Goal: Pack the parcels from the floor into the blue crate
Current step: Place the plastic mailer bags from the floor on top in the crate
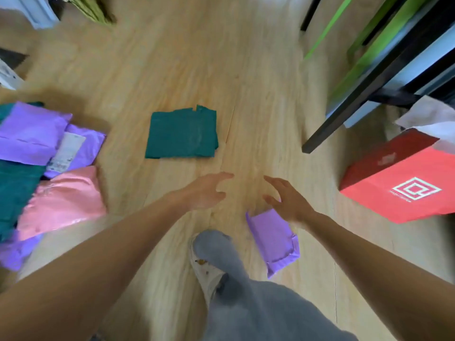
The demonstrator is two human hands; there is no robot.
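The fingers (219, 177) of the left hand (202, 195) were spread and slightly curved, holding nothing. The fingers (273, 182) of the right hand (289, 201) were likewise spread apart and held nothing. Both hands, two in total, were extended forward over the wooden floor (197, 57) with palms facing each other and a gap between them.

Parcels on the floor, by colour:

1. Purple, four counted. One loose purple parcel (274, 242) lay just below the right hand, beside the person's shoe (205, 271); whether the hand touched its upper corner could not be determined. Three more lay in the pile at the left: a large purple parcel (29, 134) on top, a labelled purple parcel (83, 148) carrying one white label, and a partly cropped purple parcel (14, 252) at the lower edge.
2. Teal, one loose teal parcel (181, 134) lying flat ahead of the hands, well apart from the pile. Teal material (17, 188) also showed within the pile; its count could not be determined.
3. Pink, one pink parcel (61, 203), resting on the pile's near side.

One red box (398, 185) stood at the right, near one black furniture leg (344, 114). The view was motion-blurred.
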